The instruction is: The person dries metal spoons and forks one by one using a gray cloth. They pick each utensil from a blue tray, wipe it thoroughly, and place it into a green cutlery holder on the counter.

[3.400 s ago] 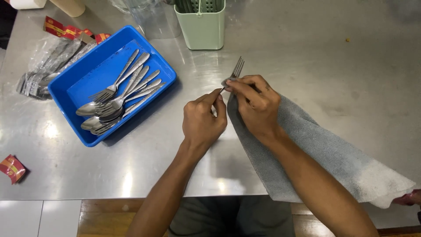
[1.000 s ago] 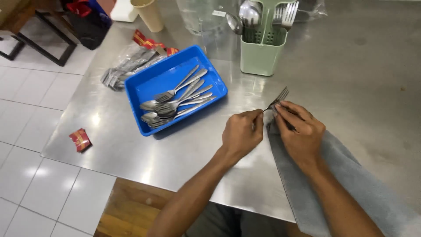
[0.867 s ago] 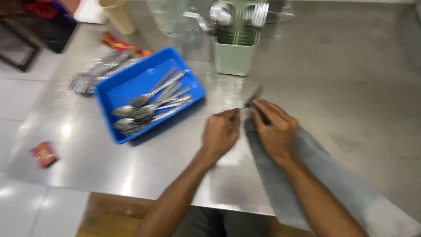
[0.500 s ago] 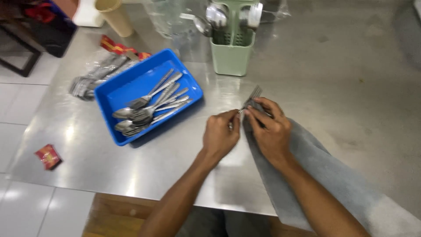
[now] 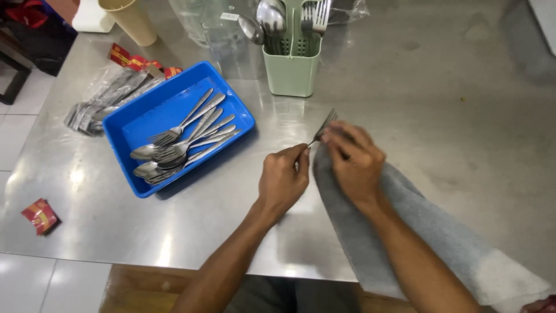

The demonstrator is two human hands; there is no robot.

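The fork (image 5: 324, 126) points to 1 o'clock — left hand (image 5: 282, 181) pinches its handle, right hand (image 5: 354, 162) grips the grey cloth (image 5: 405, 232) round it. A hard rub could slip it free.

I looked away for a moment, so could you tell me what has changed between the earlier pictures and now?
Little changed. The right hand has slid along the fork inside the grey cloth, covering more of it; only the tines show. The left hand still pinches the handle. The blue tray of cutlery and the green holder stayed put; only the camera view shifted.

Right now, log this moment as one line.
left hand: pinches fork handle | right hand: on fork, over grey cloth | blue tray: cutlery | green holder: upright
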